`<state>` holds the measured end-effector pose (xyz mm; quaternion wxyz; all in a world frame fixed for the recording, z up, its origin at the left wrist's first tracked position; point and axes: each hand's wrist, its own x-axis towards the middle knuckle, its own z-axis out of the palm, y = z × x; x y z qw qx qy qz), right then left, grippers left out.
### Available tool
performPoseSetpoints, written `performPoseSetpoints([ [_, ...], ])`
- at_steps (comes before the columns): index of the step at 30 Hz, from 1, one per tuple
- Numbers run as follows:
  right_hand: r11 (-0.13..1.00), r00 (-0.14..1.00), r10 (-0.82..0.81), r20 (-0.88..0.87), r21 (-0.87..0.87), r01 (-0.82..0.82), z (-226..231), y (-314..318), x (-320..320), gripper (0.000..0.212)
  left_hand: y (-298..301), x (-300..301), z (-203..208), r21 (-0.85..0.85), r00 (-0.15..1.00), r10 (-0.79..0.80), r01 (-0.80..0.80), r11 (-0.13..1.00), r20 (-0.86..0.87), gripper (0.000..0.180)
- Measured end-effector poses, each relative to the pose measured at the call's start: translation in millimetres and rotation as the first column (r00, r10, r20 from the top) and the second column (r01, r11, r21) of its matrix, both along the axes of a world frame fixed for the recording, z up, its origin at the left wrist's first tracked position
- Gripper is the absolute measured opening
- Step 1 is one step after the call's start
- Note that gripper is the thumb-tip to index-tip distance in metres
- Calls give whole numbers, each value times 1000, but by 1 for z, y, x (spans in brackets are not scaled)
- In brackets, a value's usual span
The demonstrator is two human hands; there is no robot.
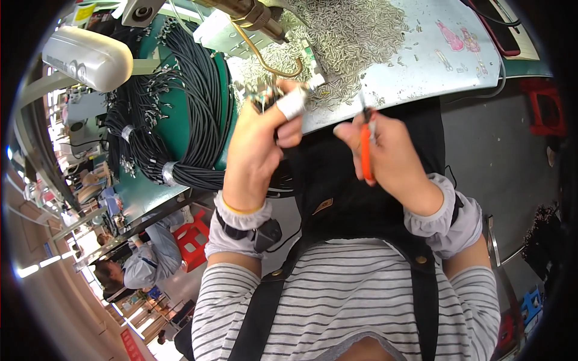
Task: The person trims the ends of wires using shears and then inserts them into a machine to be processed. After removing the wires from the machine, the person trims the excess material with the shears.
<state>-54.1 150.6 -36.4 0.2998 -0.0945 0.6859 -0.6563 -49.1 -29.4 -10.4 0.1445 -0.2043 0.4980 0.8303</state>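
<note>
My left hand point(256, 141) is closed in front of the work board, a white wrap point(292, 104) round one finger. Between its fingertips is what looks like a dark cable end point(262, 102) with thin coloured wires, partly hidden and blurred. To the right, my right hand point(391, 153) is wrapped round orange-handled pliers point(365, 150). Their jaws point away from me, toward the board's near edge, and are smeared by motion. Just beyond my left hand, a bent copper-coloured tube point(265, 60) hangs over a heap of small silvery metal pieces point(355, 42).
Bundles of black cables point(201, 111) lie left on a green surface. A metal nozzle point(265, 23) reaches over the pale board point(421, 78); a white lamp-like cylinder point(90, 58) hangs at upper left. A phone point(501, 30) lies far right. A person point(144, 262) sits farther left beside a red stool point(195, 240).
</note>
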Motion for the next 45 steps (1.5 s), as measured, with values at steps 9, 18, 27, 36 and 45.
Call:
performPoseSetpoints([
  [9, 976, 936, -216, -279, -79, 202, 4, -29, -71, 16, -9, -38, 1, -77, 998, 23, -27, 997, -53, 8],
  [18, 985, 983, -132, -125, -130, 116, 3, -32, -78, 11, -18, -40, -4, -49, 999, -8, 5, 999, -44, 9],
  [27, 988, 983, -118, -138, -113, 103, 1, -33, -77, 10, -14, -37, -1, -94, 998, 35, -40, 995, -61, 9],
  [36, 972, 980, -131, -153, -216, 96, 5, -19, -58, 11, 1, -10, 9, -144, 992, 55, -71, 987, -110, 14],
  [45, 992, 956, -123, -264, -9, 126, 22, -1, -36, 7, 21, 27, 5, -304, 972, 113, -174, 937, -208, 20],
])
